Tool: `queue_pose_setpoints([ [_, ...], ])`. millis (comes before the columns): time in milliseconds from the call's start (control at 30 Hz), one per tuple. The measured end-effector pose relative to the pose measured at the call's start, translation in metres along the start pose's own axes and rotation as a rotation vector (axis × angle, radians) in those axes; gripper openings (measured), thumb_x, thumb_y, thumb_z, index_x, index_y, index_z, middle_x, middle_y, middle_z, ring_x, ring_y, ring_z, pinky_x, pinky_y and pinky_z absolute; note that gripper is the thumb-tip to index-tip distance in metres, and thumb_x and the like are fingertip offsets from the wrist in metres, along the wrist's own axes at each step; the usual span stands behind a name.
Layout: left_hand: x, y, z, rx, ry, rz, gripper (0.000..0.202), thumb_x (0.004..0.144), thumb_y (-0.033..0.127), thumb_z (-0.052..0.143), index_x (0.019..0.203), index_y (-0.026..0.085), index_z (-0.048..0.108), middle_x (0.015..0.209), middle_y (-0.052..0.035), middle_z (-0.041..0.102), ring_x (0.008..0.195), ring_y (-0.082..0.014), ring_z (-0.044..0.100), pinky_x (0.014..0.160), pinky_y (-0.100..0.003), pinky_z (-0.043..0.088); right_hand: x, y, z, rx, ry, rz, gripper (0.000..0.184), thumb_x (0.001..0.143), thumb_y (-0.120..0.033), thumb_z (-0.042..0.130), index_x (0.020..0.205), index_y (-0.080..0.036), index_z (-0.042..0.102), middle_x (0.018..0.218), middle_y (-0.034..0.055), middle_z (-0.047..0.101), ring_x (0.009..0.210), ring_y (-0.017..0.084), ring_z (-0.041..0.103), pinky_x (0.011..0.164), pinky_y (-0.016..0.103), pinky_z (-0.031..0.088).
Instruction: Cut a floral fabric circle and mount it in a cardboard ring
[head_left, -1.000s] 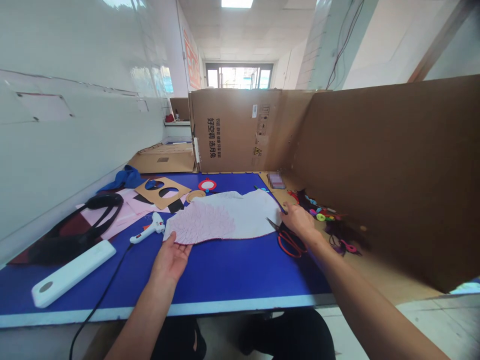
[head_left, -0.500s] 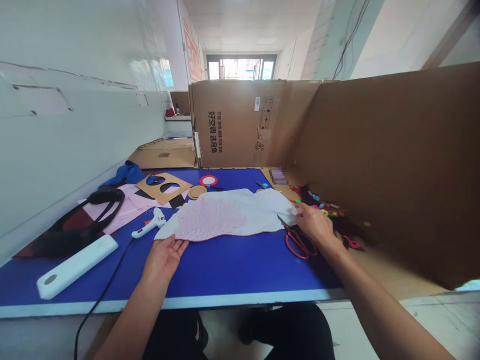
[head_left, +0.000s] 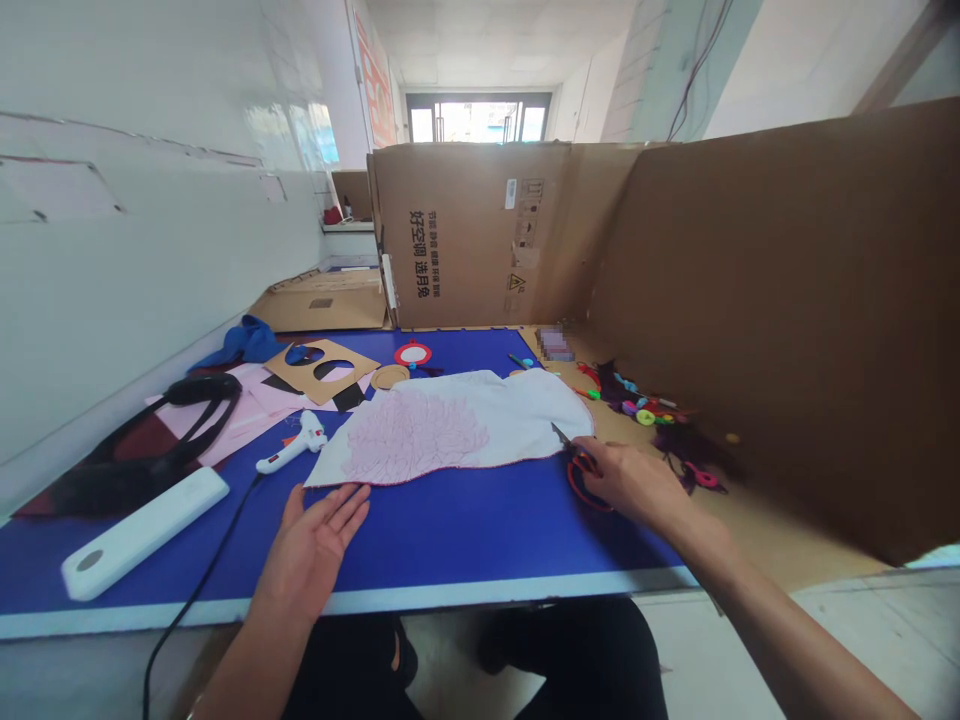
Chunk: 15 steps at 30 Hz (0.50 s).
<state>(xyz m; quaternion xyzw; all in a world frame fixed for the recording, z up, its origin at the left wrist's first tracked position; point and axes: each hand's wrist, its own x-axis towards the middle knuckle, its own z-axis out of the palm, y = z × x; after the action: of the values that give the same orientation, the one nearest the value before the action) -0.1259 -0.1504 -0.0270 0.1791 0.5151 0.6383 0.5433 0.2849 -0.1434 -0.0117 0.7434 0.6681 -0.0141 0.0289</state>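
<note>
A white piece of cloth [head_left: 517, 412] with a pinkish, wrinkled patch and a red lower edge lies spread on the blue tabletop. At its lower left corner is my left hand [head_left: 319, 525], palm turned up, fingers stretched out and holding nothing; the fingertips meet the cloth's edge. My right hand [head_left: 619, 480] is closed around the red handles of a pair of scissors [head_left: 577, 490]. The scissors' dark blades point up and left over the cloth's right end. Part of the handles is hidden behind my fingers.
A white glue gun [head_left: 292, 445] with a black cord and a long white case [head_left: 146, 532] lie left. Behind are cut-out cardboard [head_left: 322, 368], pink sheets and a round red-rimmed piece [head_left: 412, 354]. Colourful bits [head_left: 645, 415] lie right, beside tall cardboard walls [head_left: 750, 300].
My right hand has let go of the cloth's right end and moved down onto the scissors' handles. My left hand has slid slightly down and left, its fingers spreading out.
</note>
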Motion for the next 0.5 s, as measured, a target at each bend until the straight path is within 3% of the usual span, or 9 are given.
queue_pose_setpoints([
  [100, -0.012, -0.013, -0.012, 0.053, -0.014, 0.057, 0.085, 0.092, 0.007, 0.062, 0.165, 0.028, 0.023, 0.106, -0.0132, 0.078, 0.103, -0.0307, 0.082, 0.1, -0.054, 0.063, -0.004, 0.002, 0.008, -0.022, 0.055, -0.035, 0.049, 0.099, -0.023, 0.052, 0.148, -0.024, 0.06, 0.113, 0.0154, 0.079, 0.098, 0.034, 0.078, 0.065, 0.032, 0.042],
  [133, -0.016, -0.018, -0.014, 0.093, -0.045, 0.077, 0.085, 0.091, 0.013, 0.068, 0.165, 0.027, 0.027, 0.107, -0.0123, 0.078, 0.104, -0.0308, 0.081, 0.101, -0.054, 0.063, -0.007, 0.003, 0.01, -0.037, 0.083, -0.048, 0.048, 0.1, -0.022, 0.052, 0.147, -0.023, 0.059, 0.111, 0.015, 0.079, 0.095, 0.033, 0.078, 0.064, 0.032, 0.041],
  [233, -0.023, -0.031, -0.008, 0.389, -0.175, 0.234, 0.065, 0.087, 0.036, 0.08, 0.147, 0.024, 0.057, 0.115, -0.0109, 0.077, 0.108, -0.0305, 0.078, 0.102, -0.05, 0.062, -0.014, 0.006, 0.016, -0.106, 0.165, -0.068, 0.041, 0.101, -0.022, 0.051, 0.141, -0.02, 0.06, 0.104, 0.0134, 0.078, 0.084, 0.03, 0.078, 0.06, 0.031, 0.038],
  [333, -0.028, -0.045, 0.022, 0.735, -0.434, 0.502, 0.037, 0.095, 0.04, 0.066, 0.128, 0.023, 0.072, 0.127, -0.0123, 0.076, 0.117, -0.0302, 0.075, 0.105, -0.049, 0.061, -0.021, 0.008, 0.016, -0.153, 0.223, -0.056, 0.037, 0.102, -0.023, 0.051, 0.138, -0.019, 0.059, 0.1, 0.012, 0.077, 0.078, 0.029, 0.077, 0.056, 0.031, 0.035],
  [400, -0.03, -0.055, 0.048, 0.964, -0.618, 0.695, 0.038, 0.1, 0.032, 0.058, 0.136, 0.027, 0.07, 0.144, -0.0104, 0.07, 0.132, -0.0281, 0.068, 0.115, -0.05, 0.054, -0.024, 0.009, 0.013, -0.171, 0.248, -0.047, 0.037, 0.102, -0.023, 0.051, 0.138, -0.018, 0.059, 0.101, 0.0123, 0.076, 0.075, 0.028, 0.076, 0.054, 0.031, 0.035],
  [500, -0.031, -0.072, 0.082, 1.249, -0.761, 0.876, 0.046, 0.101, 0.025, 0.055, 0.146, 0.023, 0.063, 0.161, -0.012, 0.057, 0.15, -0.0296, 0.053, 0.125, -0.053, 0.044, -0.029, 0.013, 0.01, -0.125, 0.285, -0.031, 0.036, 0.103, -0.025, 0.051, 0.138, -0.019, 0.059, 0.109, 0.013, 0.076, 0.077, 0.028, 0.076, 0.056, 0.032, 0.038],
])
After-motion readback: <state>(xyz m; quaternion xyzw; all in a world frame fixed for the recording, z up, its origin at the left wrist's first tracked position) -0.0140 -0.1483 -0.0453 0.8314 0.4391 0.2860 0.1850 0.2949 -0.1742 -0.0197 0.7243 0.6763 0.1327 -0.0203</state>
